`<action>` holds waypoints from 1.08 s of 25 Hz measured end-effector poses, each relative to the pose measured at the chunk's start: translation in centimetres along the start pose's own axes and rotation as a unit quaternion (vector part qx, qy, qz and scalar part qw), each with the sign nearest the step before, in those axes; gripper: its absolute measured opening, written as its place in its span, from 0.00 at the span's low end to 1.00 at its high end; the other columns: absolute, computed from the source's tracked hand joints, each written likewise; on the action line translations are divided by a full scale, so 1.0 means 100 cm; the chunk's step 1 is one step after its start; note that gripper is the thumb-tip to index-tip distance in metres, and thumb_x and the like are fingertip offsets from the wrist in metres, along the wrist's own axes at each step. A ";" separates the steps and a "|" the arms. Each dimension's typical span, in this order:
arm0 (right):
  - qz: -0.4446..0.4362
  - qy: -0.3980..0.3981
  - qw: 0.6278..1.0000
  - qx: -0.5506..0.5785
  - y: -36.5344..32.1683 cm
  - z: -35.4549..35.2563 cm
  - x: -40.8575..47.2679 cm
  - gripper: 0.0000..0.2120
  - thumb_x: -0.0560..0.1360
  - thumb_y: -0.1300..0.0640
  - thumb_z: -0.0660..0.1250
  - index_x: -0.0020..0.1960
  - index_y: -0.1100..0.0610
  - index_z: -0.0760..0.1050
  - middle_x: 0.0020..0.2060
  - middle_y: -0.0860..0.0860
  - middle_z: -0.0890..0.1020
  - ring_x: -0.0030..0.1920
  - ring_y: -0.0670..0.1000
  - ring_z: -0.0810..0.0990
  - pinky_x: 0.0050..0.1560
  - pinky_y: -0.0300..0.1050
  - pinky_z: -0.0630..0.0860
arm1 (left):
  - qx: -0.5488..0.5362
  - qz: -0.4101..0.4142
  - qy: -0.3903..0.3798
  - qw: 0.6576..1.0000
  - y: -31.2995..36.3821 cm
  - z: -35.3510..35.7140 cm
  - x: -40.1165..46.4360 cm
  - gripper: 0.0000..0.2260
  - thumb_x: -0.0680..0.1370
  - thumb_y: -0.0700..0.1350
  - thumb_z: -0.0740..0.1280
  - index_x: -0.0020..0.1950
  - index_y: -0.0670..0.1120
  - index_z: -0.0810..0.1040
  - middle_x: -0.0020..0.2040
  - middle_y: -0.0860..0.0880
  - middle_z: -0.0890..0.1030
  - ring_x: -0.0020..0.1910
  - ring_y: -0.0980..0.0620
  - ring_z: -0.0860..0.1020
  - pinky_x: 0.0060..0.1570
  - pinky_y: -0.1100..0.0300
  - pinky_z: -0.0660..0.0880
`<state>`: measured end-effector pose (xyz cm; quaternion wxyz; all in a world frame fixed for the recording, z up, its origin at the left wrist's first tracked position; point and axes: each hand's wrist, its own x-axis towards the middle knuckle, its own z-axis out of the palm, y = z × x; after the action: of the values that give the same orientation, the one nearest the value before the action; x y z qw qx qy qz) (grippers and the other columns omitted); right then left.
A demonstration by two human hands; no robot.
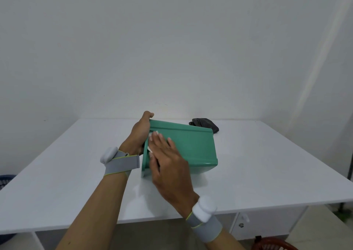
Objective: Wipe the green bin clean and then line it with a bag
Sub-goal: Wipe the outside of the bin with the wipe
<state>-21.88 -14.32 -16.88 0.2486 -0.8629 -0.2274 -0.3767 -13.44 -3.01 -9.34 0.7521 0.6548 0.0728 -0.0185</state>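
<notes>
Left hand [140, 133]: fingers curled round green bin [189, 150] rim.
Right hand [168, 165]: fingers together, pressing white wipe [150, 151].
Risk: tipped bin may slide under pressure.

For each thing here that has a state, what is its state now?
Green bin: lying on its side on the white table, no bag in it.
Black bag: crumpled behind the bin, unused.
Left hand: grip closed on the bin's rim.
Right hand: pressing a white wipe flat against the bin.

green bin [188, 148], white table [267, 163], black bag [207, 124], grey wristbands [122, 163].
</notes>
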 end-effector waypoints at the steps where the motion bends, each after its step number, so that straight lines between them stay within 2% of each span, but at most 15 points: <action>1: 0.004 0.002 1.000 -0.001 -0.006 0.003 0.001 0.21 0.86 0.55 0.55 0.78 0.58 0.69 0.77 0.52 0.70 0.79 0.46 0.64 0.80 0.48 0.60 | -0.001 0.004 0.001 1.000 0.000 0.000 0.001 0.16 0.82 0.58 0.63 0.43 0.47 0.76 0.26 0.51 0.80 0.23 0.54 0.80 0.34 0.58 0.74; 6: -0.007 -0.005 1.000 -0.016 -0.010 0.001 0.001 0.22 0.86 0.54 0.54 0.78 0.59 0.69 0.77 0.52 0.71 0.79 0.47 0.65 0.81 0.49 0.59 | 0.008 -0.002 -0.025 1.000 0.000 -0.006 0.003 0.18 0.81 0.59 0.64 0.43 0.46 0.76 0.29 0.49 0.82 0.26 0.52 0.81 0.38 0.56 0.74; 12: -0.004 -0.013 1.000 -0.026 0.011 -0.012 -0.005 0.22 0.86 0.54 0.55 0.79 0.54 0.68 0.78 0.48 0.68 0.80 0.44 0.62 0.81 0.49 0.58 | 0.016 -0.009 -0.038 0.999 0.002 -0.006 -0.001 0.17 0.81 0.59 0.63 0.43 0.47 0.75 0.28 0.49 0.80 0.25 0.50 0.79 0.35 0.58 0.74; 15: 0.010 0.003 0.999 -0.034 0.032 -0.023 -0.016 0.21 0.86 0.55 0.57 0.79 0.53 0.68 0.78 0.47 0.68 0.80 0.42 0.61 0.81 0.49 0.59 | 0.014 -0.007 -0.038 0.999 0.001 -0.007 -0.002 0.16 0.82 0.59 0.63 0.43 0.48 0.73 0.27 0.50 0.77 0.24 0.50 0.77 0.30 0.61 0.74; 18: 0.035 0.022 0.998 -0.043 0.059 -0.038 -0.028 0.21 0.86 0.56 0.59 0.78 0.53 0.69 0.78 0.46 0.68 0.80 0.41 0.61 0.80 0.51 0.61 | 0.006 -0.003 -0.039 0.999 0.002 -0.007 -0.004 0.15 0.82 0.58 0.63 0.44 0.49 0.72 0.26 0.51 0.77 0.23 0.51 0.78 0.25 0.65 0.74; 27: 0.099 0.076 0.991 -0.045 0.101 -0.055 -0.050 0.22 0.85 0.58 0.61 0.78 0.56 0.69 0.77 0.46 0.69 0.79 0.43 0.64 0.79 0.54 0.65 | 0.008 -0.005 -0.033 0.999 0.003 -0.005 -0.008 0.16 0.83 0.58 0.61 0.46 0.47 0.72 0.26 0.50 0.79 0.22 0.51 0.79 0.22 0.64 0.74</action>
<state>-22.01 -26.49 -20.01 0.2620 -0.8603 -0.1046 -0.4246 -14.26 -2.51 -8.99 0.7487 0.6595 0.0506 -0.0444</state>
